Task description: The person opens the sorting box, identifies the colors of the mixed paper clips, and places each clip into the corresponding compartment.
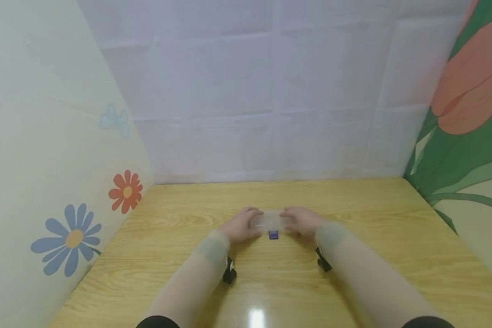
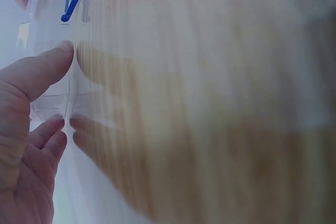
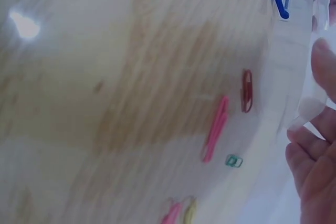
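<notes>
A low clear plastic box (image 1: 272,222) with a blue latch (image 1: 274,235) on its near side sits between both hands, low over the table. My left hand (image 1: 242,226) grips its left end. In the left wrist view the thumb lies along the box's wall (image 2: 50,38) and the other fingers curl at the end, close to the tabletop. My right hand (image 1: 306,222) holds the opposite end. The right wrist view shows the thumb on one side of the box (image 3: 294,66) and fingers bent at its corner. Box contents are hidden in the head view.
In the right wrist view a red paper clip (image 3: 247,91), a pink clip (image 3: 214,129) and a small green clip (image 3: 234,161) lie on the wood-grain table (image 1: 180,205). Another pink piece (image 3: 171,213) and a yellow one (image 3: 190,212) are near the lower edge. Behind stands a white cloth-covered wall (image 1: 229,91).
</notes>
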`<action>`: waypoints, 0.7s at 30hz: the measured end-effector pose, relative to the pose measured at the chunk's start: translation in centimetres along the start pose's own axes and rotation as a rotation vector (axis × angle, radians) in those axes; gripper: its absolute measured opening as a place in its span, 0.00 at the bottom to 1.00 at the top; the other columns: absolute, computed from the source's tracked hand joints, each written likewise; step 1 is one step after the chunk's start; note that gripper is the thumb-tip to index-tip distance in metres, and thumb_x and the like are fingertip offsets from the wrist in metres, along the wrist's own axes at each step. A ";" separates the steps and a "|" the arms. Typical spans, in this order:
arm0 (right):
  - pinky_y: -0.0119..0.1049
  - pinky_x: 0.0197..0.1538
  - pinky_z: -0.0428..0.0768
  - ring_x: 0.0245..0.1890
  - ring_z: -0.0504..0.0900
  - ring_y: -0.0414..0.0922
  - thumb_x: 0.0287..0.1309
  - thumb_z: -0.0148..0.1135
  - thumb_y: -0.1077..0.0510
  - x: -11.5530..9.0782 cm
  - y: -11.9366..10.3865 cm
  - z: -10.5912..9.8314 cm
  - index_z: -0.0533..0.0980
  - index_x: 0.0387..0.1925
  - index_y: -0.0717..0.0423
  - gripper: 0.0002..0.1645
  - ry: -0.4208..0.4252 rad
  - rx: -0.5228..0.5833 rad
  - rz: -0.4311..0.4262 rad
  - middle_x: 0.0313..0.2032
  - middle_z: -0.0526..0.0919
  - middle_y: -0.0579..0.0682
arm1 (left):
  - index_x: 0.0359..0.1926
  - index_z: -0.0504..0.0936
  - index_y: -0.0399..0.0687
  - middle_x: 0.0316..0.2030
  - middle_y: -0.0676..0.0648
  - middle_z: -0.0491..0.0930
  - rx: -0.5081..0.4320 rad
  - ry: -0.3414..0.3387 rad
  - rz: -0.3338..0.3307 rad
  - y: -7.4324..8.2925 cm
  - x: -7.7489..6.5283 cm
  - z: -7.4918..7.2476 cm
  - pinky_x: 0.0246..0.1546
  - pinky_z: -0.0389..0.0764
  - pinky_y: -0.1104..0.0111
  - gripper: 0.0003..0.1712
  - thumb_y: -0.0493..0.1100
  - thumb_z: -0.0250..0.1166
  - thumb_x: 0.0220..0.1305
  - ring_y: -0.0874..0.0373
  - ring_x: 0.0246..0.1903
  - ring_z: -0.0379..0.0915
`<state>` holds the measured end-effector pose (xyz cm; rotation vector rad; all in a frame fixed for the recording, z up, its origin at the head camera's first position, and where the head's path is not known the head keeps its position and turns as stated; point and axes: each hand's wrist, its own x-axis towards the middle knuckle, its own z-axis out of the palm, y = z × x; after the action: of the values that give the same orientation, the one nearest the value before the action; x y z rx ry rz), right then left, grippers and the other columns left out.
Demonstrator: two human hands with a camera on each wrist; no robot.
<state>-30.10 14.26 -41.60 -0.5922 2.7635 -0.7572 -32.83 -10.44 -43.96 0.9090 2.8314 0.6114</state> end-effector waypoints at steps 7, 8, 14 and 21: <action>0.43 0.30 0.82 0.61 0.68 0.59 0.69 0.53 0.53 -0.5 -0.5 -0.3 0.68 0.67 0.47 0.26 -0.020 0.095 0.078 0.69 0.63 0.56 | 0.68 0.65 0.48 0.67 0.41 0.61 -0.071 0.008 -0.026 0.1 -0.2 -0.1 0.62 0.66 0.52 0.41 0.50 0.71 0.57 0.45 0.62 0.64; 0.41 0.24 0.81 0.58 0.70 0.58 0.69 0.53 0.52 -0.5 -0.5 -0.3 0.68 0.67 0.46 0.25 -0.016 0.112 0.089 0.68 0.64 0.56 | 0.69 0.64 0.48 0.67 0.41 0.60 -0.078 0.008 -0.037 0.1 -0.2 -0.1 0.62 0.66 0.52 0.42 0.51 0.71 0.56 0.45 0.63 0.64; 0.41 0.21 0.81 0.49 0.75 0.53 0.71 0.49 0.53 -0.8 -0.9 -0.5 0.69 0.64 0.43 0.22 0.015 0.175 0.114 0.61 0.71 0.52 | 0.71 0.60 0.44 0.66 0.39 0.64 -0.136 0.019 -0.099 0.0 -0.3 0.2 0.64 0.64 0.54 0.48 0.50 0.74 0.53 0.47 0.63 0.63; 0.38 0.26 0.82 0.57 0.71 0.54 0.72 0.48 0.52 -0.7 -1.0 -0.7 0.71 0.63 0.44 0.20 0.032 0.172 0.094 0.61 0.68 0.47 | 0.68 0.65 0.49 0.63 0.43 0.68 -0.110 0.037 -0.123 0.0 -0.5 0.2 0.60 0.68 0.53 0.46 0.53 0.75 0.50 0.49 0.58 0.68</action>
<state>-29.36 14.12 -40.37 -0.4166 2.6963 -0.9767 -32.39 -10.71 -44.16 0.7065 2.8267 0.7668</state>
